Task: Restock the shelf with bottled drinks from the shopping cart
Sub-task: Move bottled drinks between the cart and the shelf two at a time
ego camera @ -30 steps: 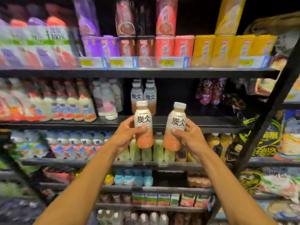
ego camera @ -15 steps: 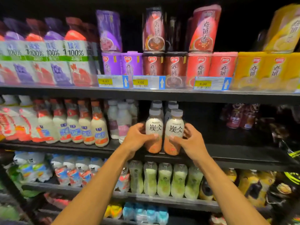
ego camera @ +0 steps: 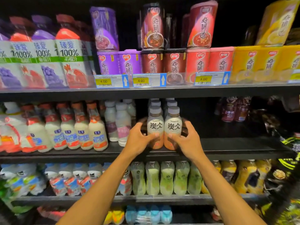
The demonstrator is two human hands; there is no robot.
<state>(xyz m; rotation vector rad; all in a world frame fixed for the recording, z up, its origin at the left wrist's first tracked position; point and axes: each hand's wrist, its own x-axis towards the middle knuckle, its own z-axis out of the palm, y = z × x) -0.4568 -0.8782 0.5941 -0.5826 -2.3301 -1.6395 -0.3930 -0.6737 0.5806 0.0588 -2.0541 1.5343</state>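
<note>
The left hand (ego camera: 138,140) wraps its fingers and thumb round the left bottle (ego camera: 155,127); the right hand (ego camera: 188,140) grips the right bottle (ego camera: 172,127) the same way. Both bottles stand upright on the middle shelf (ego camera: 235,148), sides touching, in front of matching bottles (ego camera: 155,103) lined up behind them. They are rounded plastic with pale caps, white labels and tan liquid below. Just left stand white bottles (ego camera: 120,122), then cream bottles with orange tops (ego camera: 97,133). The dark shelf to the right is bare near the hands. Above sit glossy cans (ego camera: 151,62) behind yellow price tags (ego camera: 112,81); below, waisted green bottles (ego camera: 152,177)
</note>
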